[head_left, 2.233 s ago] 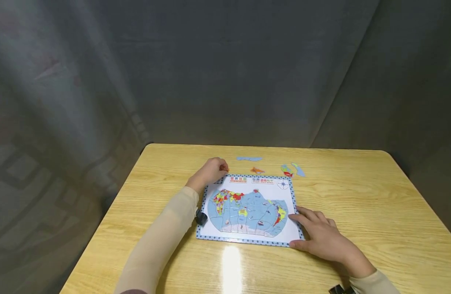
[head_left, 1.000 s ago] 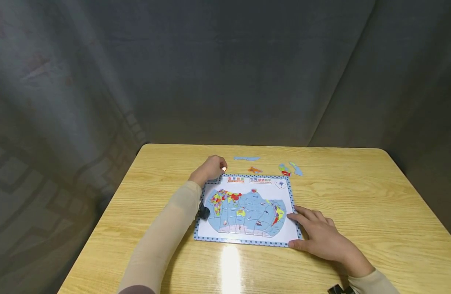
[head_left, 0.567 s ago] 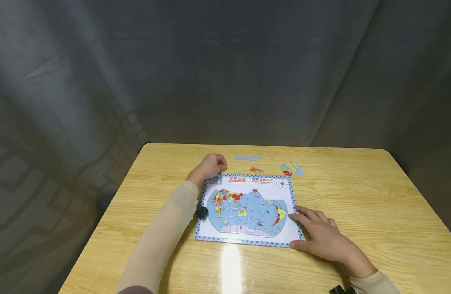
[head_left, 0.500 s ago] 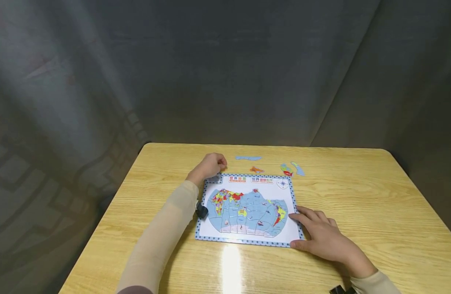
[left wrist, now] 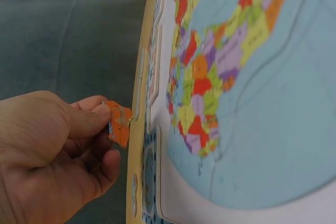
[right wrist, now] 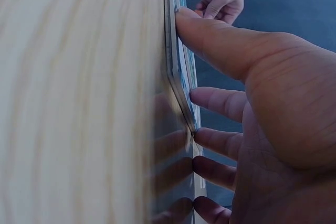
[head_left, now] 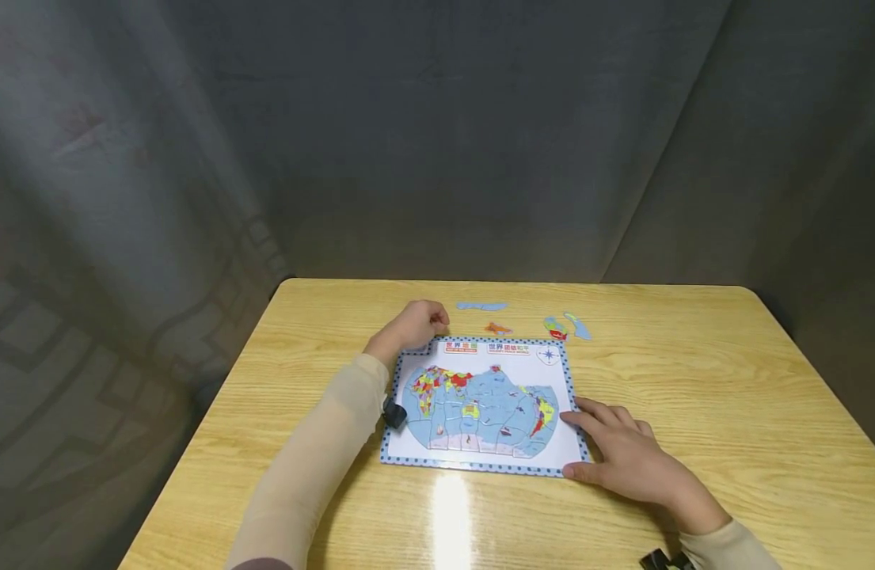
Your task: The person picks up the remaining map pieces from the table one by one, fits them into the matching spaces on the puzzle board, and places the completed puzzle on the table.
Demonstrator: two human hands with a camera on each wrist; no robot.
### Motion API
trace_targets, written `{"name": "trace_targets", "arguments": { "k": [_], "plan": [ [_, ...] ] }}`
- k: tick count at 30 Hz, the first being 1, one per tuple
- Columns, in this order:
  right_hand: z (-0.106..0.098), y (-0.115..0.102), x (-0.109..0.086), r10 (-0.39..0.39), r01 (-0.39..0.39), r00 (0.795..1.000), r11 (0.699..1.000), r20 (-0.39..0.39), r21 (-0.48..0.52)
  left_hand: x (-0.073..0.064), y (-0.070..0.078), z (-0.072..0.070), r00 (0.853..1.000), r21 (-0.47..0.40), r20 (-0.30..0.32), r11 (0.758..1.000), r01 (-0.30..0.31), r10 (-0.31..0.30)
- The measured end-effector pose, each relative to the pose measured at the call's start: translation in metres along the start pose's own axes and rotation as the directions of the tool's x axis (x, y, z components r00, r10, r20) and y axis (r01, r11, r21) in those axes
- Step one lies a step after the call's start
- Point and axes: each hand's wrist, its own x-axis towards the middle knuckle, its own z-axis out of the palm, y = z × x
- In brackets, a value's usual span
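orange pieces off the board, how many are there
2: one orange piece pinched by the left hand, another orange piece on the table beyond the map board. That hand may hide more.

- My left sleeve (head_left: 312, 459) is long and light tan.
- A purple-brown patch (head_left: 264, 564) with a round edge shows at its near end.
- My right sleeve (head_left: 731, 548) is light tan too.
- I wear a black box (head_left: 394, 413) on the left, another black box (head_left: 654, 560) on the right.

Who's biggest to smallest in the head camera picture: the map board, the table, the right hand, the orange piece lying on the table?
1. Table
2. Map board
3. Right hand
4. Orange piece
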Motion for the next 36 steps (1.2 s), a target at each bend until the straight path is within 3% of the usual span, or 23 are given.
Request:
{"name": "trace_targets", "arguments": {
  "k": [11,26,36],
  "plan": [
    [0.001,0.001,0.001,0.001,-0.001,1.0,1.0,0.003,-0.003,-0.004,0.006,0.005,0.999,-0.004,0.041,1.0,-0.018,0.018],
    [0.002,0.003,0.002,-0.004,0.004,1.0,1.0,-0.004,-0.007,-0.012,0.014,0.011,0.992,0.043,0.083,0.994,-0.101,0.098],
    [0.002,0.003,0.002,-0.003,0.003,1.0,1.0,0.002,-0.009,-0.018,0.015,0.018,0.985,-0.014,0.144,0.995,-0.098,0.099]
  ]
}}
